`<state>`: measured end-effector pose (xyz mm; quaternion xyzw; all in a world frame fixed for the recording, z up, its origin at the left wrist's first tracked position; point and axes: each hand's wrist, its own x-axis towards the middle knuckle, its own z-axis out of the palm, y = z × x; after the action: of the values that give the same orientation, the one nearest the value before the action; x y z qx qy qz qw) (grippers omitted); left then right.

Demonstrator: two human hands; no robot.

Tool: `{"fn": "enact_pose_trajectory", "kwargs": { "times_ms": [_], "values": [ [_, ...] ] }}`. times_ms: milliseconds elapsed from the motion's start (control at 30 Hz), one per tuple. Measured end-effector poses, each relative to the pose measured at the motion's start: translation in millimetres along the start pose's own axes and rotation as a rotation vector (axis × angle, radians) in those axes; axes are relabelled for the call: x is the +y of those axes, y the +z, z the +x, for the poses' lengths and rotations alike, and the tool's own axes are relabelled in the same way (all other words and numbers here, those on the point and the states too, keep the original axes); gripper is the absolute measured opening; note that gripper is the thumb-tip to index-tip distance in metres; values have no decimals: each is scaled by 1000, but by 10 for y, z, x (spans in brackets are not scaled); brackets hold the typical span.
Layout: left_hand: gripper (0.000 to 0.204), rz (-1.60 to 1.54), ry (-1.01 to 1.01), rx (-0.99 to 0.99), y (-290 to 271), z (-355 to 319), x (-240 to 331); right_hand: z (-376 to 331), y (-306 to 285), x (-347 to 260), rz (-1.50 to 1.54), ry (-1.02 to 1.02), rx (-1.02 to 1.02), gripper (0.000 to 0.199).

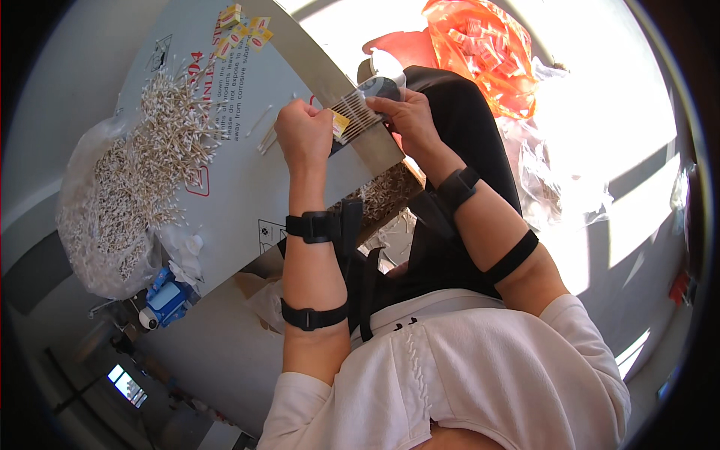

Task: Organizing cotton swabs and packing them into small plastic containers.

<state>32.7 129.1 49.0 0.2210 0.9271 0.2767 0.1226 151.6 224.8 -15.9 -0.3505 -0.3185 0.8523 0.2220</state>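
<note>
Between my hands, over the table edge, is a flat clear packet (pixel 360 115) with thin pale sticks side by side, which look like cotton swabs. A small yellow-and-white label (pixel 340 123) shows at its left end. My left hand (pixel 304 135) is closed in a fist at that end; its fingertips are partly hidden. My right hand (pixel 412 124) pinches the right end, thumb on top. A few loose cotton swabs (pixel 267 139) lie just left of my left fist; I cannot tell whether it holds any of them.
A big heap of cotton swabs (pixel 150 165) spills from a clear bag (pixel 79 176) on the table (pixel 232 180). Small yellow packets (pixel 246 34) lie at the far edge. Below the table edge stands an open box of swabs (pixel 386 191). An orange bag (pixel 517 97) sits on the right.
</note>
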Motion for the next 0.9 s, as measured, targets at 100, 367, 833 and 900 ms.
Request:
{"fn": "enact_pose_trajectory", "kwargs": {
  "times_ms": [100,367,833,900],
  "values": [
    [14,-31,12,40,45,-26,-52,-3,26,-2,-5,0,-6,6],
    [14,-55,-17,-17,103,-69,-53,9,16,12,0,13,12,5],
    [13,85,69,-13,223,-88,-67,14,40,30,-16,3,13,6],
    [19,108,111,2,248,-173,-35,27,-2,33,-15,-2,20,6]
  ]
}}
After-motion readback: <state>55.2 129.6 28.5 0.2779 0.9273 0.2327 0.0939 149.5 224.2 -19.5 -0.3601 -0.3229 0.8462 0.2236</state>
